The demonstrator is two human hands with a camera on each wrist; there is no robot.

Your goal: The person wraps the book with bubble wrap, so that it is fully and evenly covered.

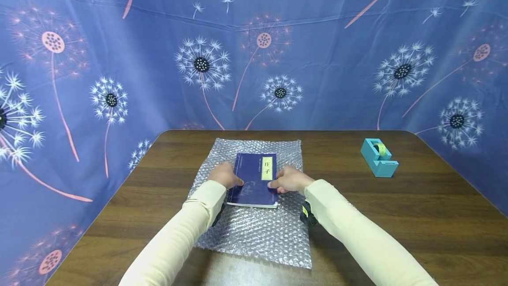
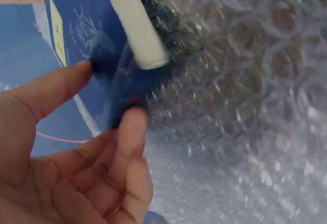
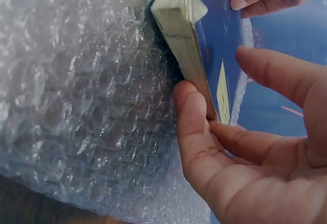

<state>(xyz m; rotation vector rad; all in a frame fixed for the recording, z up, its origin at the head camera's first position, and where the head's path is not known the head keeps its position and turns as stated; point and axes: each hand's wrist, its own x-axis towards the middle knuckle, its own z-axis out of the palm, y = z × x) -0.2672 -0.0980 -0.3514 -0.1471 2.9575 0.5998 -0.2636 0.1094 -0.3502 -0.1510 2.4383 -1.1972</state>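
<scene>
A dark blue paperback book (image 1: 252,178) with a yellow title label lies over a sheet of bubble wrap (image 1: 274,237). My left hand (image 1: 226,175) grips its left edge, thumb on the cover and fingers curled at the spine, as the left wrist view shows. On the opposite side my right hand (image 1: 291,179) holds the right edge, its thumb over the cover and fingertips against the page edges (image 3: 179,40). Close under the book, the bubbles (image 2: 240,70) fill much of the left wrist view.
A turquoise tape dispenser (image 1: 379,158) with a yellow-green roll stands at the right on the brown wooden table (image 1: 341,153). Behind the table hangs a blue cloth (image 1: 333,65) printed with dandelions.
</scene>
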